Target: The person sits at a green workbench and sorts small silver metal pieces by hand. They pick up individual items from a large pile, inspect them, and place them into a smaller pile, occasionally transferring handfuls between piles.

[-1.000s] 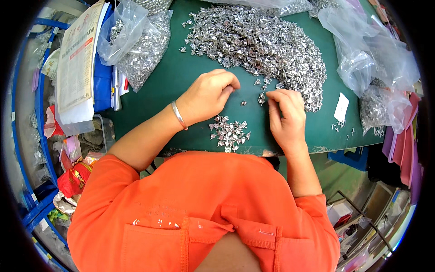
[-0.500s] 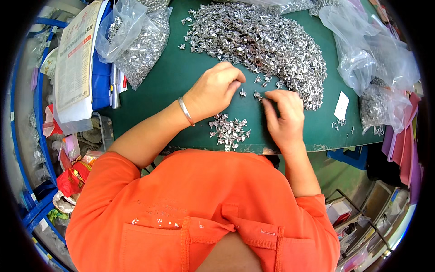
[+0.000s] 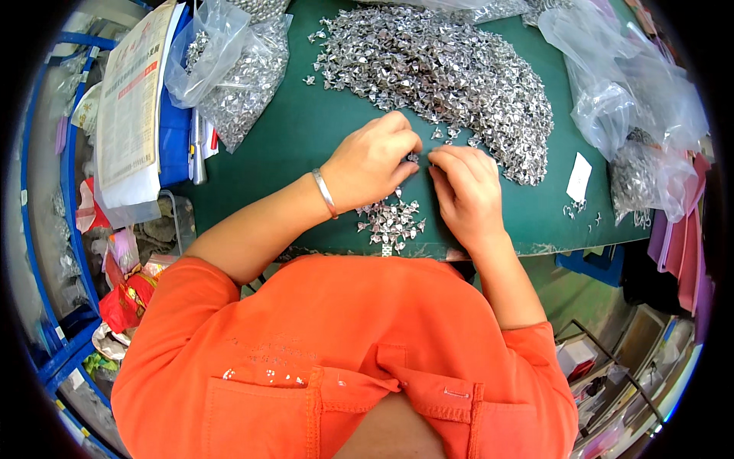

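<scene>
Above the green table my left hand [image 3: 375, 159], with a silver bangle on its wrist, is closed in a pinch. A small silver pronged metal piece [image 3: 413, 157] shows at its fingertips. Just to the right my right hand [image 3: 468, 191] has its fingers pressed together, tips close to the left hand's; whatever they hold is hidden. Close to my body, under the left hand, lies a small heap of similar silver pieces [image 3: 391, 222]. Beyond both hands spreads a large pile of these metal pieces [image 3: 436, 69], with a few loose ones at its near edge.
A plastic bag of metal parts [image 3: 243, 92] and a printed newspaper [image 3: 131, 107] are on the left. On the right are clear plastic bags [image 3: 604, 99], a white paper slip [image 3: 579, 177] and several small hooks [image 3: 573, 208]. The table's near edge [image 3: 527, 250] runs before my body.
My left hand has come down and right to the metal piece. My right hand has shifted slightly left, bringing the fingertips of both hands closer together.
</scene>
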{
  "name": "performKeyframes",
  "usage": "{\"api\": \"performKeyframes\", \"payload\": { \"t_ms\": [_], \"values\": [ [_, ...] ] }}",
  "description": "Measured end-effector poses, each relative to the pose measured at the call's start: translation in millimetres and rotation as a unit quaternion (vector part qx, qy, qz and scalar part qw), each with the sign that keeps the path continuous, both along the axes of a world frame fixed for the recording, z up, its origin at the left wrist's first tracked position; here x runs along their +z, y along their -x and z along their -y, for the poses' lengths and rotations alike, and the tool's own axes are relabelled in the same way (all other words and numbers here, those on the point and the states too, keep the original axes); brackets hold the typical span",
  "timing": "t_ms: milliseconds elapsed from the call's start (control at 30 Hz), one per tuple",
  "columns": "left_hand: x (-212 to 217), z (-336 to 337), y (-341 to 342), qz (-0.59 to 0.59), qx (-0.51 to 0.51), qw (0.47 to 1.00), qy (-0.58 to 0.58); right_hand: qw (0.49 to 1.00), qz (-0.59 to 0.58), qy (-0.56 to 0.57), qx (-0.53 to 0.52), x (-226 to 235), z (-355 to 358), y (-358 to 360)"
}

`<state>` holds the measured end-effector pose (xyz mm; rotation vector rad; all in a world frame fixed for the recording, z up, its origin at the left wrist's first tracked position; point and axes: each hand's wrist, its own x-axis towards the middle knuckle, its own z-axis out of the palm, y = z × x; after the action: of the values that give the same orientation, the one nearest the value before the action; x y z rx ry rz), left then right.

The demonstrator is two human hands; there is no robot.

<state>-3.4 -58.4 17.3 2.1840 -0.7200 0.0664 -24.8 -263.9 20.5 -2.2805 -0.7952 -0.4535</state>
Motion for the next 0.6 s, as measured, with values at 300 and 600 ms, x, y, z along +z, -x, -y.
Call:
{"api": "performKeyframes", "payload": {
  "t_ms": [300, 600],
  "values": [
    [29.9, -28.3, 1.7, -0.227, -0.173, 0.958, -0.010, 0.990, -0.080, -0.069, 0.091, 6.6, 3.5, 21.2],
    [16.8, -2.2, -17.7, -0.048, -0.045, 0.997, 0.026, 0.988, -0.137, -0.064, 0.036, 1.2, 19.9, 16.0]
  ]
}}
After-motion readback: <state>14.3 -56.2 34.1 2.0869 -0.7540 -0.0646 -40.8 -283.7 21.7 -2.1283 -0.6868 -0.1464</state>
